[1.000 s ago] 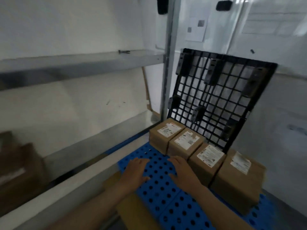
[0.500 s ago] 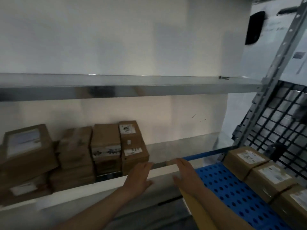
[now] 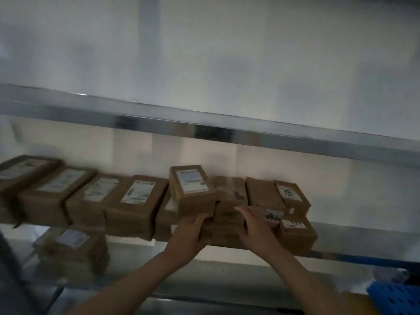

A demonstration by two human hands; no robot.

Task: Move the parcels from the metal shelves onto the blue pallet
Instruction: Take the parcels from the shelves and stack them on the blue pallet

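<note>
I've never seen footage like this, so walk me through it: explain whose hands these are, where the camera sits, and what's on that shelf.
The camera is worn on a person's head, looking forward and down, so the arms reaching out are their own. The left hand and right hand close on either side of a brown parcel on the metal shelf. Many more labelled cardboard parcels sit in a row there. The blue pallet, their destination, peeks in at the lower right.
</note>
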